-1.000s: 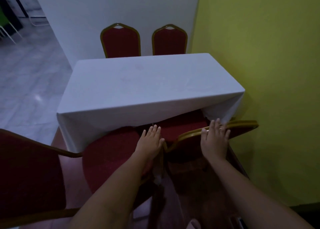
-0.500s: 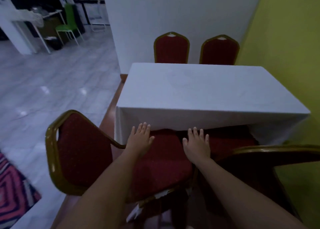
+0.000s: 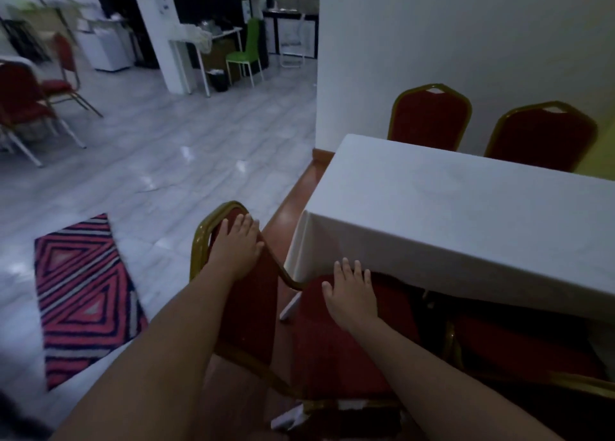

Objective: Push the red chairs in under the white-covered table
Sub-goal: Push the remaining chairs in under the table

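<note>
At near-left corner of bench (image 3: 466, 214): red chair (image 3: 349, 334) turned sideways, seat partly under cloth. Left hand (image 3: 238, 245) flat on backrest top, right hand (image 3: 352, 295) flat on seat; neither grip closed. Judged: rigid metal frame, moderate weight, padding soft; push at frame rail.

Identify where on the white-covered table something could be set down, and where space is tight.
The whole tabletop is bare, from the two far red chairs to its near edge. It is crowded below that edge, where the right hand rests on a chair seat.
</note>
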Available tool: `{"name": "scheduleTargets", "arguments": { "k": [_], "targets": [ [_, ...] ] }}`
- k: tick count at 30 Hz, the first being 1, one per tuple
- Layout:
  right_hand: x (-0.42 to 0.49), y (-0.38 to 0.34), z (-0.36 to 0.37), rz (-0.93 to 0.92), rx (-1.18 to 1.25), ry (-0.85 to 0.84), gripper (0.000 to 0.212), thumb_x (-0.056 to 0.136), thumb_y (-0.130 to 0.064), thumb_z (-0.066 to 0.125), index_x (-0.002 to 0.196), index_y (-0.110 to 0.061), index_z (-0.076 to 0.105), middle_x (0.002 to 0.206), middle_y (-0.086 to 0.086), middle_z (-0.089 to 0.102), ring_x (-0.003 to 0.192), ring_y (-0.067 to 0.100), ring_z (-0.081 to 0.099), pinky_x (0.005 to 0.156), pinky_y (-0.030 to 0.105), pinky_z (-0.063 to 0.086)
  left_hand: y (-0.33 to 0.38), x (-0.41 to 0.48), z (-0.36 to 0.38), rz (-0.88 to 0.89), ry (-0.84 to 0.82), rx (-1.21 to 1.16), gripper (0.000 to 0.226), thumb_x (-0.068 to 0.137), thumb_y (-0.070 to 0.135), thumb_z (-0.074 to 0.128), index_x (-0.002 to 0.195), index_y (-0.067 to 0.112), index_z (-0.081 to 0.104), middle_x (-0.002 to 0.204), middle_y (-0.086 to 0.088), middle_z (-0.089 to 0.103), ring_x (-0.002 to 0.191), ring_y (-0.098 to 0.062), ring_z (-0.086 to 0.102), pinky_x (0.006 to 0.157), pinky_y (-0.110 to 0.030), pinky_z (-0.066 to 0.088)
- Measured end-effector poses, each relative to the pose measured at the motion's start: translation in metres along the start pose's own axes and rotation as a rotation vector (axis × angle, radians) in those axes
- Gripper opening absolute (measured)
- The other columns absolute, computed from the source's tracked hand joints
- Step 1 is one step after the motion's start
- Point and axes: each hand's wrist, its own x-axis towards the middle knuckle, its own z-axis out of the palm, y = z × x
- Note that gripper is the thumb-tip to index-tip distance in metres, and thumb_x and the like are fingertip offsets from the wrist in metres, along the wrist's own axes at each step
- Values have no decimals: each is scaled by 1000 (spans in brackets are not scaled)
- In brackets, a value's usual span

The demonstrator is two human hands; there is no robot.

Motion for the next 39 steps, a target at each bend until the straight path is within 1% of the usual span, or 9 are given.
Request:
{"name": "scheduleTargets", "arguments": {
  "k": [4,10,15,20,23,27,29,32,39],
  "targets": [
    [11,-46,0,-86,43,14,61,100,-41,28,151,-9,17,160,9,11,147,29,3,118,43,-1,-46,8,-15,-10,71,65,55,102,33,25,151,10,13,159,-10,13,146,-23,7,117,-46,4],
    [20,-123,9,-141,181,51,66,98,-50,22,151,-11,14,160,8,9,147,26,-1,119,42,-3,-108,20,-29,99,63,198,54,102,24,27,150,10,8,159,-13,8,147,-25,4,118,-48,5],
    [21,-182,20,-203,216,25,72,97,-59,18,152,-13,10,161,5,6,147,22,-4,119,42,-5,-144,25,-13,242,51,218,70,91,-4,36,151,14,7,160,-9,8,147,-22,4,119,-44,3],
    [27,-220,31,-273,121,25,87,87,-71,9,152,-12,6,161,6,5,147,24,-3,117,43,-9,-151,32,13,345,68,145,72,91,3,43,151,13,5,159,-7,12,147,-23,8,118,-43,7],
    [34,-229,42,-276,49,84,77,93,-57,28,151,-10,9,160,10,11,147,29,4,116,48,-5,-154,39,19,388,100,53,69,92,6,48,150,10,11,156,-10,23,145,-26,17,117,-44,13],
    [33,-236,55,-224,61,125,80,89,-56,36,151,-10,16,157,10,22,145,31,17,115,51,3,-159,46,27,432,156,-52,64,88,4,53,146,10,27,150,-13,36,140,-30,30,114,-46,23],
    [31,-239,58,-209,64,106,85,87,-55,40,152,-10,10,159,9,17,146,30,14,115,51,2,-162,47,31,451,208,-100,60,85,2,57,141,10,37,144,-14,44,133,-32,40,109,-47,32],
    [31,-241,55,-232,102,46,86,87,-42,45,151,-9,-2,161,8,8,147,26,4,117,48,-2,-163,43,36,449,286,-201,53,81,-3,61,132,7,49,135,-16,54,121,-32,53,98,-46,44],
    [24,-240,52,-306,244,-16,91,81,-30,53,151,-7,-1,160,9,8,147,21,7,119,38,-1,-167,23,53,381,374,-289,49,83,-3,58,130,10,52,133,-15,57,121,-33,54,99,-48,44]
  ]
}}
